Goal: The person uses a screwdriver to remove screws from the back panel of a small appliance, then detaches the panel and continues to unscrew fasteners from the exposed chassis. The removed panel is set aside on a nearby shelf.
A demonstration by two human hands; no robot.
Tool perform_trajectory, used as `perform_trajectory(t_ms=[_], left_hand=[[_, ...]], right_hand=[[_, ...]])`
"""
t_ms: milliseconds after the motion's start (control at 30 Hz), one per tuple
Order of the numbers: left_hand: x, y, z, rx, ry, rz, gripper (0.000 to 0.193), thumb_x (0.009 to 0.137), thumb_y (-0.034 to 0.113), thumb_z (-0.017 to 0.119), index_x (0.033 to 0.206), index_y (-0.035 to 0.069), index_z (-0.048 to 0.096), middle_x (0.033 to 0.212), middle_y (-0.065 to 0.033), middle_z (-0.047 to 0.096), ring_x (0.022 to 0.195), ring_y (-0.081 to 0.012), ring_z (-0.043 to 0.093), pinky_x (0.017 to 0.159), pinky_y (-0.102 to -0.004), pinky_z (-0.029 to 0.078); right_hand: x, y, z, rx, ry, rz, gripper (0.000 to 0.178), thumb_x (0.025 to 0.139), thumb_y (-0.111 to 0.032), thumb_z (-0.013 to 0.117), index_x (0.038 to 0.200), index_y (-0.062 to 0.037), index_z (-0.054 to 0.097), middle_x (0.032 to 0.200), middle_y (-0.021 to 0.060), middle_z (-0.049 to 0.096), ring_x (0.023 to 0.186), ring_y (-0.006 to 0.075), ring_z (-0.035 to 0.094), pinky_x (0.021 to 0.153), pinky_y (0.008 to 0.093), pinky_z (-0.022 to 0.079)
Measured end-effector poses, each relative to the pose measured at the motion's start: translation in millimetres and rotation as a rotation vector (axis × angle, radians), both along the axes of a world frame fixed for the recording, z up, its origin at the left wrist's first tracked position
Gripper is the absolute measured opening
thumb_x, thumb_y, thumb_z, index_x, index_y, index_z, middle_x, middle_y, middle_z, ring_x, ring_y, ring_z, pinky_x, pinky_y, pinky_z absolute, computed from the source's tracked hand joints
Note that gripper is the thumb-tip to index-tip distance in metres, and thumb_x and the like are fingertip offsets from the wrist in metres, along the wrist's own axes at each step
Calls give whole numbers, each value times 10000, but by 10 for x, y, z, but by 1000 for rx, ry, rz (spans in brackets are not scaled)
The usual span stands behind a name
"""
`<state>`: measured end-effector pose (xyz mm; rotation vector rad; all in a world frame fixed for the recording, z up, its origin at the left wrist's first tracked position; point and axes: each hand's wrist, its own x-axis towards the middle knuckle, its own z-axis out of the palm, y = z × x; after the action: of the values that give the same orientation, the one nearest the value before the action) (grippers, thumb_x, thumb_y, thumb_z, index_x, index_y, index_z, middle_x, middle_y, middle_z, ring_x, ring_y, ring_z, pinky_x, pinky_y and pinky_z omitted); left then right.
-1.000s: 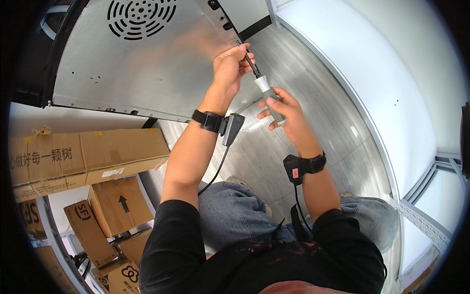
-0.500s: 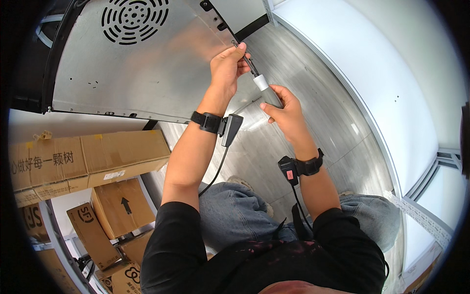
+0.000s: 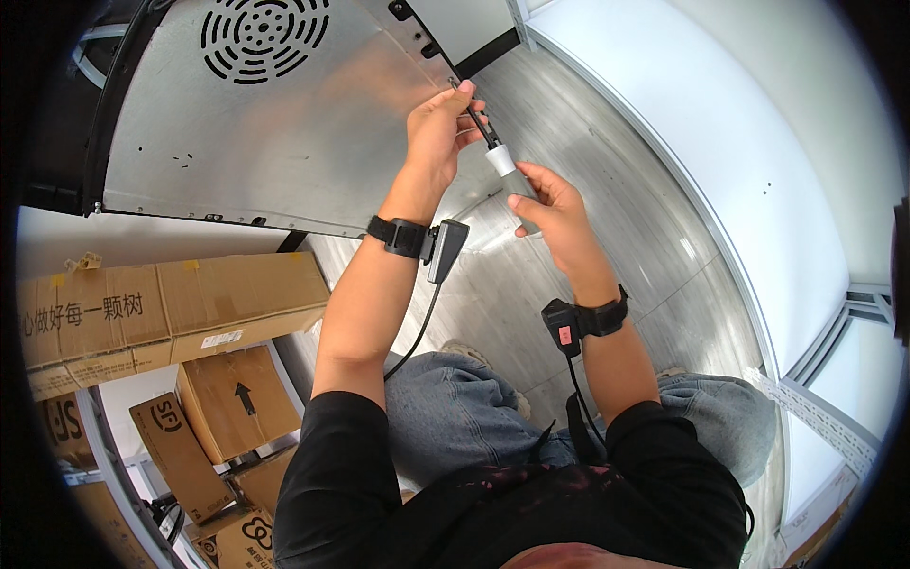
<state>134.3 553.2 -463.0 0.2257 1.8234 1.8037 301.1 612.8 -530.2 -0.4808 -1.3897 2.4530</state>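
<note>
A screwdriver-like tool with a grey handle, a white collar and a thin dark shaft slants along the right edge of a large silver metal panel. My right hand is closed around the grey handle, thumb on top. Further up, my left hand pinches the dark shaft between thumb and fingers, close against the panel's edge. The shaft's tip reaches the panel edge beside my left thumb; whether it sits on a screw is too small to tell. Round vent slots pierce the panel's upper part.
At left, cardboard boxes are stacked on a metal rack below the panel. A white shelf unit curves along the right side. Black wrist devices with cables are strapped to both my wrists. Grey wood-look floor lies beneath.
My right hand has turned a little on the handle, its wrist device turning with it. The tool's handle end has shifted slightly to the left. My left hand stays nearly in place.
</note>
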Motion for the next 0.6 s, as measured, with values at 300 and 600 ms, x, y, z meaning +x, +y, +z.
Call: perform_trajectory(t_ms=[300,600], left_hand=[[-54,-34,-60,71,0,-11,141,893,145,582,975,33,604,807,-50,636,642,-130,610,557,-233,493],[2,-18,-12,-25,37,-8,194,897,182,583,1024,38,610,797,-25,605,671,-127,606,538,-227,475]], right_hand=[[21,1,96,-265,58,79,459,872,-180,546,1281,5,451,926,91,594,802,173,621,522,261,485],[20,2,-33,-107,29,44,416,875,-165,537,1263,-29,474,984,93,582,785,156,600,549,266,487]])
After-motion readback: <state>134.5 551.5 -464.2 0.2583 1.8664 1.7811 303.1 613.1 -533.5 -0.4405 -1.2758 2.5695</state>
